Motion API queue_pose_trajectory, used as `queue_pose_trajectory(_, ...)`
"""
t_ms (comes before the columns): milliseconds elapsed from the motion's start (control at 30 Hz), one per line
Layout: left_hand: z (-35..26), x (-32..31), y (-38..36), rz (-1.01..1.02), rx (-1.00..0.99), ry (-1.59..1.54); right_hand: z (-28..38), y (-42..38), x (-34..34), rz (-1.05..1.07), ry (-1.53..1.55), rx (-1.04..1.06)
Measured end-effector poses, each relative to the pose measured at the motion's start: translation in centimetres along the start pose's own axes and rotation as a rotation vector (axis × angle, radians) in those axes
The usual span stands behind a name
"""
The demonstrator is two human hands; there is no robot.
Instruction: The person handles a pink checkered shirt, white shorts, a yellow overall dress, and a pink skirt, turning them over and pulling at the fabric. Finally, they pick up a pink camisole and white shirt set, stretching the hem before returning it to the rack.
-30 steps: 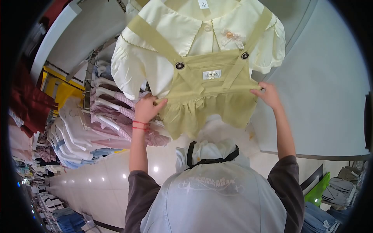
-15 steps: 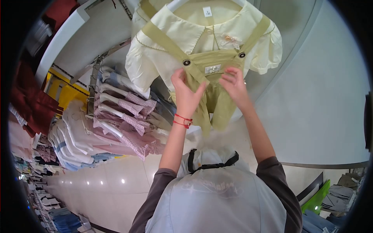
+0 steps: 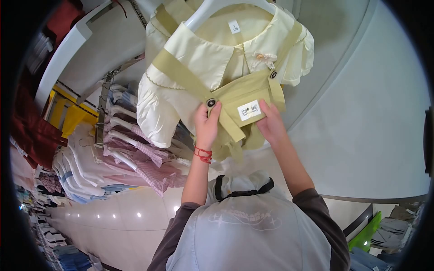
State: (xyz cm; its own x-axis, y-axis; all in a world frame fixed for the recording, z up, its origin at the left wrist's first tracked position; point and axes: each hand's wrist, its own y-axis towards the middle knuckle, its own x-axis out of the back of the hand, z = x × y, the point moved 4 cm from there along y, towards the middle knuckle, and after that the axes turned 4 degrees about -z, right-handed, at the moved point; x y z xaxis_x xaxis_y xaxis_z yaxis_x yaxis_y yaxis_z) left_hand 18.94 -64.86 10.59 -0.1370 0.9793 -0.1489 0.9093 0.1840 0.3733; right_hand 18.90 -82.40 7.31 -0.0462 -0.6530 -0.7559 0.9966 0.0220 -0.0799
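Observation:
Olive-green overalls (image 3: 233, 97) hang over a cream blouse (image 3: 199, 56) on a white hanger (image 3: 205, 13). My left hand (image 3: 207, 126), with a red string bracelet at the wrist, pinches the bib's edge just below the strap's dark button (image 3: 211, 102). On the other side my right hand (image 3: 271, 124) grips the bib beside its white patch (image 3: 248, 109), thumb in front and fingers mostly behind the cloth. The bib is pulled toward me and tilted, its right side higher. Below the hands the lower part of the overalls is bunched and partly hidden.
To the left, a rail holds pink checked garments (image 3: 151, 169) and white tops (image 3: 74, 167) on hangers. A curved white panel (image 3: 361, 126) fills the right side. Folded clothes (image 3: 391, 230) lie at the lower right, by a green board (image 3: 365, 232). Tiled floor (image 3: 122, 221) shows below.
Both hands have closed on the bib, which is now lifted toward me and tilted. The blouse and overalls have shifted slightly left in view, and the patch faces me more fully.

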Motion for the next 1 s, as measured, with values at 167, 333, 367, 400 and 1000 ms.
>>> queue_pose_trajectory(167,0.4,1.2,-0.7,-0.01,0.06,-0.032,-1.0,-0.6,3.3,0.084,-0.07,0.066)
queue_pose_trajectory(333,-1.4,1.2,-1.9,-0.104,-0.059,-0.018,0.1,-3.9,-1.3,0.05,0.102,-0.047)
queue_pose_trajectory(367,-2.4,1.4,-2.4,-0.173,-0.224,0.088,0.0,-4.6,-2.3,0.108,0.066,-0.079)
queue_pose_trajectory(400,-3.4,1.4,-3.1,-0.241,-0.391,0.191,0.0,-5.0,-2.8,0.166,0.029,-0.11)
queue_pose_trajectory(1000,-8.1,0.4,0.1,0.077,-0.172,0.525,7.6,-6.2,-7.1,0.033,-1.167,0.901)
